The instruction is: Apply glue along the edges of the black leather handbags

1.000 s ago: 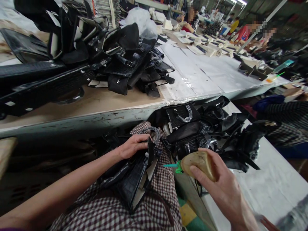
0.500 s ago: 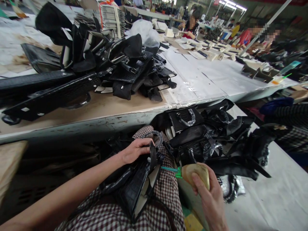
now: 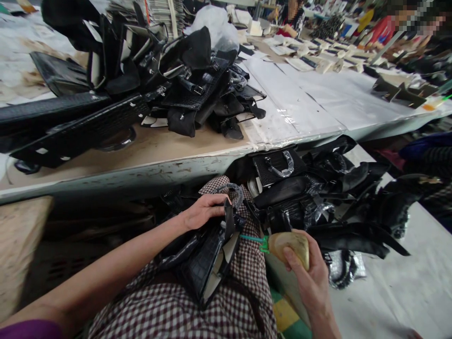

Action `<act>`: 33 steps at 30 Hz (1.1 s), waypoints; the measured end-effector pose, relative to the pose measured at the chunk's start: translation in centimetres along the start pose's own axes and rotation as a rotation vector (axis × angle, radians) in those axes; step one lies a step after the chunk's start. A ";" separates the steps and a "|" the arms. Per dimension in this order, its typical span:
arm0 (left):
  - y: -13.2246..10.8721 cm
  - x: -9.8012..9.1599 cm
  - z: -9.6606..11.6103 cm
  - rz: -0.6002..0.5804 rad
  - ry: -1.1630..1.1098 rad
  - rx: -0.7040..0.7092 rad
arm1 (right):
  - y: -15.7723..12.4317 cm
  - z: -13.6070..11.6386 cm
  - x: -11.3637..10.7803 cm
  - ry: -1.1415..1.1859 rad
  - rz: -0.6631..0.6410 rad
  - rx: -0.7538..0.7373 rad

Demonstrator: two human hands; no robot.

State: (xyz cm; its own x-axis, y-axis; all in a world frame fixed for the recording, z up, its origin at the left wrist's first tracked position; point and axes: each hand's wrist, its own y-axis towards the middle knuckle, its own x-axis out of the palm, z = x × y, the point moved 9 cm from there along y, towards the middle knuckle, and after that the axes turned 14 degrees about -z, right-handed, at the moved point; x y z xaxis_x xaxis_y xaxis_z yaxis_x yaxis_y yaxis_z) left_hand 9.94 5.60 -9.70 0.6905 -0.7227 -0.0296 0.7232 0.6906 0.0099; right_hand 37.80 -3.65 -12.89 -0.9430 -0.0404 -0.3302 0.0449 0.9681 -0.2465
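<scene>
On my lap, over a checked apron, lies a black crocodile-patterned handbag piece with pale lining showing along its edge. My left hand is closed on the upper edge of this piece, thumb and fingers pinching a black flap. A plastic-wrapped handle rises just beyond those fingers. In my right hand is a yellowish squeeze bottle with a green collar and a thin blue-green nozzle. The nozzle points left, its tip close to the edge of the bag piece; whether it touches I cannot tell.
Black bag parts are heaped on the long table ahead. More black bags with wrapped handles lie on a lower white surface at my right. A wooden board stands at left. People sit farther back.
The camera view has tilted down and shifted slightly left, so the surroundings sit higher and to the right. Both hands keep their holds, the bottle nozzle still near the bag piece.
</scene>
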 end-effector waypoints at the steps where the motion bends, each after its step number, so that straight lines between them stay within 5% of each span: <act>1: 0.0 0.0 0.0 0.001 -0.001 0.003 | -0.1 0.2 0.1 -0.001 -0.024 0.013; 12: 0.2 0.1 -0.1 -0.015 0.013 0.017 | -2.7 1.2 1.4 0.037 -0.192 0.045; 25: 0.2 0.2 -0.2 0.000 0.003 0.023 | -2.5 -0.7 -0.4 -0.245 0.122 -0.203; 33: 0.4 0.3 -0.2 0.003 -0.005 0.005 | -3.2 0.8 0.6 -0.089 -0.138 -0.105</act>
State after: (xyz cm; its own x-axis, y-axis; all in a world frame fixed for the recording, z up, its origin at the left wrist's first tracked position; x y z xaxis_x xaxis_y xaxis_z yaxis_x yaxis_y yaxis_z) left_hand 10.47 5.65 -9.89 0.6925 -0.7210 -0.0249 0.7214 0.6924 0.0153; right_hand 37.31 -6.98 -13.00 -0.9047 -0.1917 -0.3805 -0.1218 0.9721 -0.2003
